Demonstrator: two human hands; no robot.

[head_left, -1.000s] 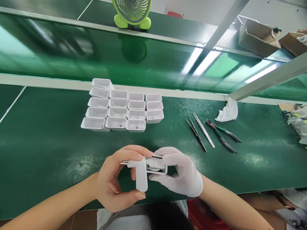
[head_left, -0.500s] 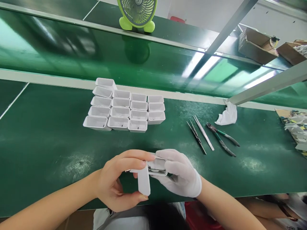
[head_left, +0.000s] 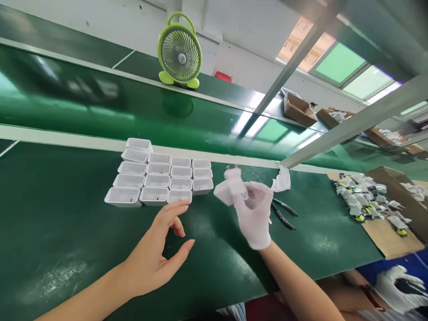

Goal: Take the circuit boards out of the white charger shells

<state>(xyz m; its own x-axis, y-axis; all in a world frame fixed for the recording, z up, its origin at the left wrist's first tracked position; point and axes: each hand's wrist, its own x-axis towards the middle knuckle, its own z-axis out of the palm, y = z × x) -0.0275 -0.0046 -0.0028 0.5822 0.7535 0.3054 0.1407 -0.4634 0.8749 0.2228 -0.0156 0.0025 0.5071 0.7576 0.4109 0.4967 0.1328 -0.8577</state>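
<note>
My bare left hand is open over the bench, thumb and fingers apart, with nothing between them. Its fingertips overlap the front edge of the nearest white plastic cases in the view; whether they touch cannot be told. Raised to the right, my gloved right hand is closed on a white plastic casing with small metal prongs at its top. Motion blurs the casing, so its inside cannot be made out. The open-topped cases stand packed in several rows, some with a small dark slot inside.
Pliers lie partly behind my right hand, near a crumpled white cloth. At right, a cardboard sheet bears many white and yellow parts. A green fan stands on the shelf. Another person's gloved hand is at lower right.
My left hand has let go of the white casing and opened. My right hand has lifted the casing up and away, towards the back of the bench. The view has tilted up and turned right.
</note>
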